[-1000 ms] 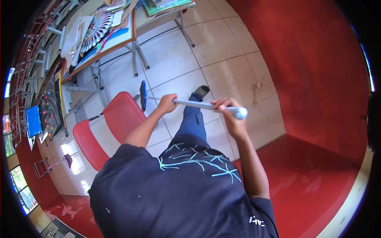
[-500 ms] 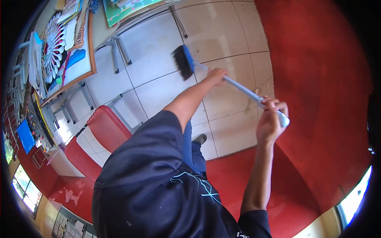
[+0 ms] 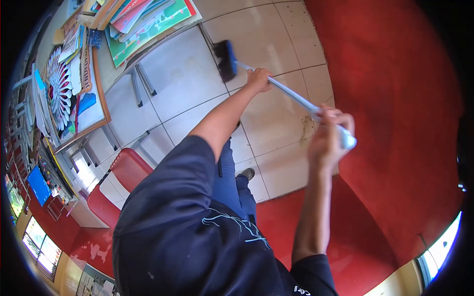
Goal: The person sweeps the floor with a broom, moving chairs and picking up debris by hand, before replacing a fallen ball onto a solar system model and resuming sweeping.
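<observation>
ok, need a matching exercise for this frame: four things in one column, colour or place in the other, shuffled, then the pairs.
Things
1. broom head
2. chair
3. left hand
4. right hand

Colour or place
A. red seat and back, beside the desks
B. grips the top end of the handle
C. blue with dark bristles, on the pale floor tiles
D. grips the handle lower down, nearer the bristles

Pairs: 1-C, 2-A, 3-D, 4-B
</observation>
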Demonstrator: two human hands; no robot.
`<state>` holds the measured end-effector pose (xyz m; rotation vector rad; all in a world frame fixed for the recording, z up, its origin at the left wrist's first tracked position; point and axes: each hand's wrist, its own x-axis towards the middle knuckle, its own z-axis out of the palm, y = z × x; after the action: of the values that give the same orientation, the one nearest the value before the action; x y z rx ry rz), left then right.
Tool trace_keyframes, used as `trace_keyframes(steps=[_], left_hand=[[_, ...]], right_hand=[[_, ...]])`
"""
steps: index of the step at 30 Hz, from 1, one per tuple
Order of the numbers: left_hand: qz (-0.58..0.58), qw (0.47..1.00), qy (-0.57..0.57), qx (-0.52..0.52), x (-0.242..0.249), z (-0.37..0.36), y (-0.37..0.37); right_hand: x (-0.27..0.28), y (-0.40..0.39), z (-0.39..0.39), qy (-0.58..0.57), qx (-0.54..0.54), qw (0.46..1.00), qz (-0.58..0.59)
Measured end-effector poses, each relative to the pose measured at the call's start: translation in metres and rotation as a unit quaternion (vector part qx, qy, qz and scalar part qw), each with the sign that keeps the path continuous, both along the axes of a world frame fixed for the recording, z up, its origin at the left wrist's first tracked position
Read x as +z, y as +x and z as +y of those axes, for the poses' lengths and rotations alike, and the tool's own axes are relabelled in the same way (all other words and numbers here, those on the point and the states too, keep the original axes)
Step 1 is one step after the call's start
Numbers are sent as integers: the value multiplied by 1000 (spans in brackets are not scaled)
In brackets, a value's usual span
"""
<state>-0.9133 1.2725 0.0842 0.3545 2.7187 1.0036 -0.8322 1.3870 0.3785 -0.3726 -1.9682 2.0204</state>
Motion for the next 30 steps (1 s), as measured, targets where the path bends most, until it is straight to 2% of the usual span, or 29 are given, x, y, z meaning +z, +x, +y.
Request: trace_keyframes(steps=[1,2,3,4,5,7,9,10,12,13,15,17,18,20,22,23,25,27,29,30], left_hand=[[-27,998,-39,-33,-11,1,-14],[-21,998,-25,-48,-22,14,-30],[-21,998,-10,-66,-28,35,-39],[25,997,24,-62,-24,58,-40],[79,994,59,-55,-14,75,-48],[89,987,129,-29,40,86,-29],[79,982,169,-6,82,92,12],[60,983,175,3,94,78,40],[16,994,111,-5,76,51,102],[-42,996,80,-26,60,36,130],[-124,988,9,-90,25,24,156],[1,999,30,-44,-9,46,142],[58,992,115,-2,-54,65,127],[107,983,150,1,-24,105,74],[45,983,176,-36,2,139,34],[63,978,196,-39,22,149,27],[95,966,235,-44,63,161,43],[114,963,244,-27,92,153,76],[84,974,202,-52,88,127,124],[20,982,145,-118,79,111,140]], right_hand=[[-14,-1,-9,37,23,999,8],[-15,-2,-7,83,44,994,45],[-8,-6,0,95,15,995,37],[3,-5,12,118,-4,992,45],[17,-9,25,142,-22,988,61],[60,-2,47,141,-84,984,64],[92,18,80,-11,-5,994,109],[100,28,87,21,22,997,72],[86,51,85,-18,46,999,2],[66,65,83,-67,51,996,-25],[25,84,75,-84,61,993,-52],[11,86,69,-22,75,997,-29],[12,76,68,19,88,996,5],[18,58,68,92,95,990,44],[29,52,74,152,96,980,88],[38,58,80,182,92,974,100],[68,79,82,168,-7,981,94],[98,104,98,93,-9,990,103],[108,127,103,43,-17,997,61],[97,136,106,24,-18,999,36]])
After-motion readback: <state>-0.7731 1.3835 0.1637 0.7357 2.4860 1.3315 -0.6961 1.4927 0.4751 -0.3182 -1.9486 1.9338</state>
